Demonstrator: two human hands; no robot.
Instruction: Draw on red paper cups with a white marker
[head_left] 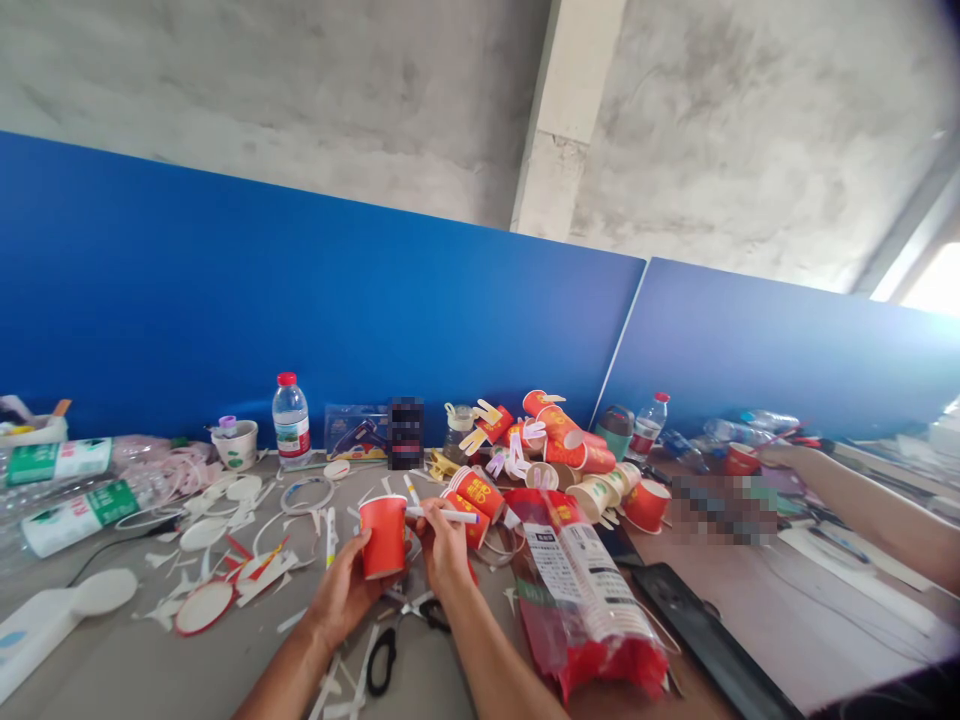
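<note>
My left hand [346, 590] is wrapped round an upright red paper cup [383, 536] and holds it just above the table. My right hand [444, 545] pinches a white marker pen [442, 515] whose tip points left at the cup's rim. Black-handled scissors [397, 640] lie on the table just below both hands. A pile of red paper cups with white cut-out ears [540, 450] sits behind my right hand.
A plastic sleeve of stacked cups [585, 590] lies right of my arm, beside a black flat object [705, 640]. White paper scraps and rings [225, 520] litter the left. A water bottle [291, 420] stands by the blue partition [300, 300]. Another person's arm [870, 510] reaches in at the right.
</note>
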